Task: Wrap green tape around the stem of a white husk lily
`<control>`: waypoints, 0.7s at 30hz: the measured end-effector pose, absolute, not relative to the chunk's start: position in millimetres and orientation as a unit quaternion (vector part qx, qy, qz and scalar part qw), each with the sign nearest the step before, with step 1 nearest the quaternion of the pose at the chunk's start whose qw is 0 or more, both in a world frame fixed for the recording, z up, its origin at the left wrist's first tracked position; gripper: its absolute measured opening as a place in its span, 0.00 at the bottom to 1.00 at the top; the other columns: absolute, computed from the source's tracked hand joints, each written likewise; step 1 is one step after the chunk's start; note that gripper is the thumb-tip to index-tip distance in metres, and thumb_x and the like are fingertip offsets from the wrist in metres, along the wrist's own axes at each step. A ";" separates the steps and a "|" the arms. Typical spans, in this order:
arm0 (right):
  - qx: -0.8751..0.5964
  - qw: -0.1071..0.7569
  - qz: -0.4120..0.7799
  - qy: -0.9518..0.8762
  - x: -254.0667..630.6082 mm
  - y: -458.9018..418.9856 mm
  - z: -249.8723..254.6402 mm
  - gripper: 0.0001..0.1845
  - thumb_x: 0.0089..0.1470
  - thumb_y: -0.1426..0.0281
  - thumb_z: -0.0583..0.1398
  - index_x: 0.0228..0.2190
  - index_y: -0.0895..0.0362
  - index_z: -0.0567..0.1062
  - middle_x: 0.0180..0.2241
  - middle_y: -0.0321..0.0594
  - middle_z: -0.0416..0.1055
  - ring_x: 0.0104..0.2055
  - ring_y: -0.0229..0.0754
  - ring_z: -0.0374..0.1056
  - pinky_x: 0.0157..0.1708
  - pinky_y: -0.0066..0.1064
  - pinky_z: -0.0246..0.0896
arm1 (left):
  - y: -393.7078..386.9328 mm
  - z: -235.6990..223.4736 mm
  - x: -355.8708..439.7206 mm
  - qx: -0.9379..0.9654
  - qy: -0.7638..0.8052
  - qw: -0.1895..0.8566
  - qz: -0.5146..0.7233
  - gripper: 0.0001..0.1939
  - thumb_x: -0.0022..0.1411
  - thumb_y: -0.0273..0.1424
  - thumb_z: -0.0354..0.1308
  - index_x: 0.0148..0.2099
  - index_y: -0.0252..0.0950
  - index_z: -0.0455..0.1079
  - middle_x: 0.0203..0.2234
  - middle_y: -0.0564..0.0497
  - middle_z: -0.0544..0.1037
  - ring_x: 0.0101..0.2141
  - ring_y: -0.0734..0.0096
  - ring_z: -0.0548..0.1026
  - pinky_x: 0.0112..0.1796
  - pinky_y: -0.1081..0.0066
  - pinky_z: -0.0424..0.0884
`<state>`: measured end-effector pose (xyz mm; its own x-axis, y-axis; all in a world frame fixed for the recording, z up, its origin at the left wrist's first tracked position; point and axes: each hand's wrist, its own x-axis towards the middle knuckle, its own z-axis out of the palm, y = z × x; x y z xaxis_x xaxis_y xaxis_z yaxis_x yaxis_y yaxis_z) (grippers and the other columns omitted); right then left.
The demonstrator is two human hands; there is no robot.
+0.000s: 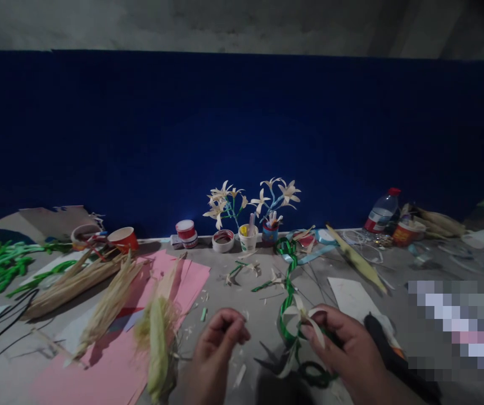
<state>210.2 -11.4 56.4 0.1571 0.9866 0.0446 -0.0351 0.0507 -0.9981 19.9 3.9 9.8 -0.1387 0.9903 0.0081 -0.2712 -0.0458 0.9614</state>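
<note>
Flower in the right hand's pinch, over the table, well in from its far edge! Left hand curled, can't tell if it grips anything; looks like shaping, next move probably wants a steady hold; it opens upward, long axis apparently leaning toward that edge, lower end hidden

Bottle label too small, orange cup print blurred, none readable
</note>
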 end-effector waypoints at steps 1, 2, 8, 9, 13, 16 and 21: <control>-0.512 0.558 0.469 -0.454 212.0 -10.6 56.1 0.19 0.41 0.55 0.70 0.21 0.57 0.73 0.18 0.28 0.60 0.19 0.30 0.49 0.17 0.22 0.47 | 8.1 6.0 10.1 0.388 0.475 0.502 0.609 0.14 0.57 0.42 0.63 0.32 0.36 0.70 0.18 0.56 0.68 0.23 0.74 0.65 0.27 0.75 0.61; -0.509 0.555 0.483 -0.447 213.5 -9.7 55.5 0.21 0.41 0.54 0.70 0.21 0.57 0.73 0.18 0.27 0.59 0.18 0.29 0.48 0.17 0.21 0.45 | 12.4 2.2 0.0 0.394 0.497 0.473 0.611 0.14 0.59 0.43 0.59 0.34 0.36 0.69 0.16 0.59 0.62 0.20 0.76 0.61 0.23 0.76 0.59; -0.512 0.570 0.501 -0.403 222.4 -6.2 44.1 0.22 0.39 0.52 0.70 0.22 0.58 0.74 0.18 0.28 0.61 0.18 0.28 0.47 0.16 0.20 0.42 | 27.0 -2.1 -59.7 0.603 0.609 0.191 0.479 0.09 0.59 0.36 0.55 0.38 0.38 0.73 0.39 0.44 0.74 0.35 0.58 0.74 0.35 0.62 0.68; -0.514 0.576 0.496 -0.397 224.6 -5.7 42.4 0.21 0.39 0.53 0.71 0.23 0.58 0.74 0.18 0.28 0.62 0.18 0.28 0.48 0.16 0.20 0.43 | 26.0 1.7 -67.8 0.625 0.629 0.102 0.450 0.10 0.61 0.35 0.53 0.40 0.38 0.73 0.45 0.41 0.73 0.36 0.55 0.74 0.36 0.59 0.68; -0.519 0.577 0.497 -0.389 229.9 -4.7 41.1 0.21 0.37 0.55 0.72 0.22 0.57 0.73 0.18 0.28 0.63 0.19 0.29 0.50 0.16 0.20 0.46 | 16.8 22.4 -82.3 0.650 0.575 -0.155 0.472 0.05 0.62 0.31 0.56 0.38 0.37 0.72 0.43 0.40 0.76 0.44 0.51 0.74 0.45 0.56 0.67; -0.513 0.560 0.509 -0.406 225.4 -5.6 43.3 0.22 0.37 0.53 0.71 0.21 0.58 0.74 0.18 0.28 0.63 0.18 0.28 0.49 0.16 0.21 0.45 | 8.8 34.4 -67.8 0.653 0.545 -0.125 0.510 0.05 0.64 0.28 0.54 0.39 0.38 0.72 0.39 0.44 0.77 0.41 0.58 0.75 0.44 0.61 0.67; -0.512 0.526 0.520 -0.436 212.1 -9.7 43.6 0.22 0.39 0.51 0.69 0.22 0.57 0.74 0.19 0.28 0.62 0.18 0.29 0.49 0.16 0.21 0.44 | -5.7 40.3 -6.0 0.698 0.481 0.115 0.518 0.05 0.62 0.26 0.57 0.39 0.40 0.72 0.37 0.48 0.74 0.41 0.62 0.73 0.42 0.66 0.66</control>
<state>212.1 -9.7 43.6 0.0791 0.9942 -0.0734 -0.1004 -0.0653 -0.9928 -6.0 -5.7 40.3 0.0014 0.7906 0.6123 0.5529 -0.5108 0.6583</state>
